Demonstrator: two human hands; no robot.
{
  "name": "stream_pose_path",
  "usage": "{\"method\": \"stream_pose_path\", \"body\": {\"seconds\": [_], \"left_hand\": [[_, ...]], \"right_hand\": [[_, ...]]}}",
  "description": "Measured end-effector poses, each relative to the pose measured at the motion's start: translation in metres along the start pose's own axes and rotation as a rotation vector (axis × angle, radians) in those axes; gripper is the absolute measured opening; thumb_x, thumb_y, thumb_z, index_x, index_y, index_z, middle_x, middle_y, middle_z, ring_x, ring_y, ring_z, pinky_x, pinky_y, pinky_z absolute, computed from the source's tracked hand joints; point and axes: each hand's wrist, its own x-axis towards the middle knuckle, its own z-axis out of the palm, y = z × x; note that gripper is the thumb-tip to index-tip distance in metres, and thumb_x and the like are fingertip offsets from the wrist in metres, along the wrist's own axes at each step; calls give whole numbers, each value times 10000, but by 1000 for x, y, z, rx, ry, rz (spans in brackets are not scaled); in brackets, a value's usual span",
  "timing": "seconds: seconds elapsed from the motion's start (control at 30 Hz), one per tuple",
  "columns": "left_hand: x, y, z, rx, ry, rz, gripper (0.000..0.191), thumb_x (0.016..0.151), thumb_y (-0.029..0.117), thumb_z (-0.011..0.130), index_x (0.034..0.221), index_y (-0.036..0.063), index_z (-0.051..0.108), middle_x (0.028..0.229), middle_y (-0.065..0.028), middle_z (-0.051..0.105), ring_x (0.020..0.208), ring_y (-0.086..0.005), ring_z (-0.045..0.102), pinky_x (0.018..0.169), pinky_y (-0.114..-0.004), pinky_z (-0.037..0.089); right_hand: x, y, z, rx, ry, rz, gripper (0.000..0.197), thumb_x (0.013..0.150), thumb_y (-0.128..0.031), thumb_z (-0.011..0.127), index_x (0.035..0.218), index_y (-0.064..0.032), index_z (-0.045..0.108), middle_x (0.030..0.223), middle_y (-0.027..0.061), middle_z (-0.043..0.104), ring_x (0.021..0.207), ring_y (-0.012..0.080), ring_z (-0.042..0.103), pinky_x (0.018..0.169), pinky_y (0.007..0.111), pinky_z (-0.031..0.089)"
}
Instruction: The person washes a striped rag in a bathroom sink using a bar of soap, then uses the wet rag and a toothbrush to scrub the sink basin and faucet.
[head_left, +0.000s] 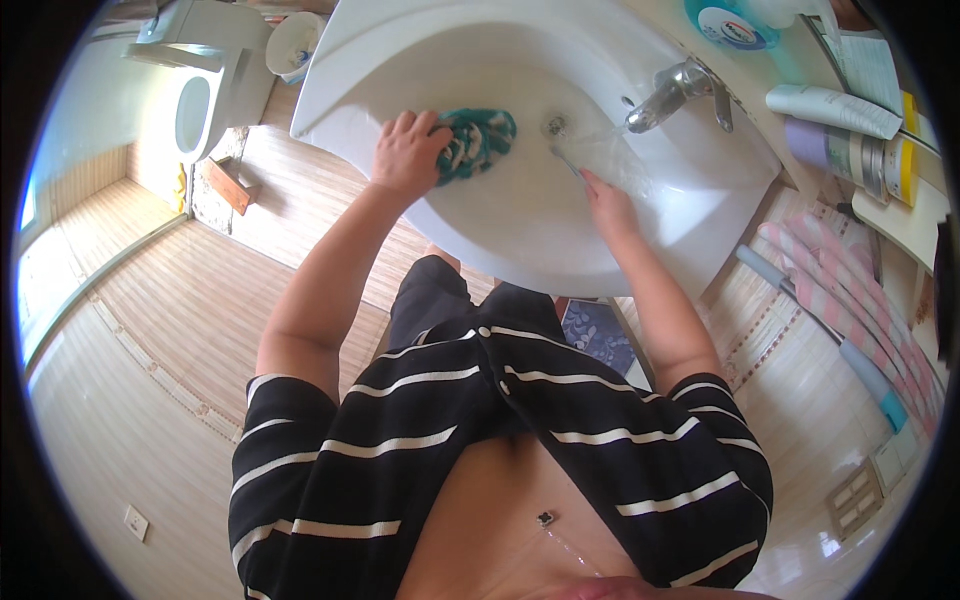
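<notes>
A white ceramic washbasin lies before me. My left hand is at its left rim, fingers closed over a bunched wet teal cloth with pale patches, pressed against the basin wall. In my right hand is a thin brush, possibly a toothbrush, its head pointing at the metal drain. The chrome faucet is at the right, and a stream of water runs from its spout into the basin. Cloudy water covers part of the basin floor.
A blue soap bottle, a white tube and a purple-and-green can are on the ledge at right. Below hang a pink-and-white striped towel and a grey-handled pole. At left are a toilet and a bin.
</notes>
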Motion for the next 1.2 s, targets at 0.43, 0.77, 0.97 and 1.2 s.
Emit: {"method": "stream_pose_path", "body": {"seconds": [0.43,0.77,0.97,1.2], "left_hand": [[14,-37,5,-33,225,-26,447,623,196,729,1058,199,632,1170,-42,552,1090,-297,513,958,-436,394],[12,-35,4,-53,216,-47,423,635,184,707,1052,200,634,1159,-43,560,1093,-292,516,967,-433,397],[11,-38,4,-44,231,-47,413,643,184,702,1049,207,637,1154,-40,562,1096,-281,519,961,-430,403],[15,-37,4,-38,218,-46,411,631,178,699,1037,207,639,1146,-32,567,1083,-282,528,946,-427,411]], "right_hand": [[34,-31,29,-166,-127,199,356,983,-217,315,1205,-31,522,1054,226,649,975,415,621,843,512,478],[36,-45,9,-132,-258,235,490,1005,-347,261,1212,-4,542,1166,263,595,1108,443,547,975,475,407],[26,-35,22,-175,-163,125,368,987,-245,318,1051,10,576,962,286,636,956,461,598,830,527,467],[44,-12,39,-20,2,333,435,991,-315,307,1139,-14,583,1083,287,615,1015,465,580,905,530,434]]}}
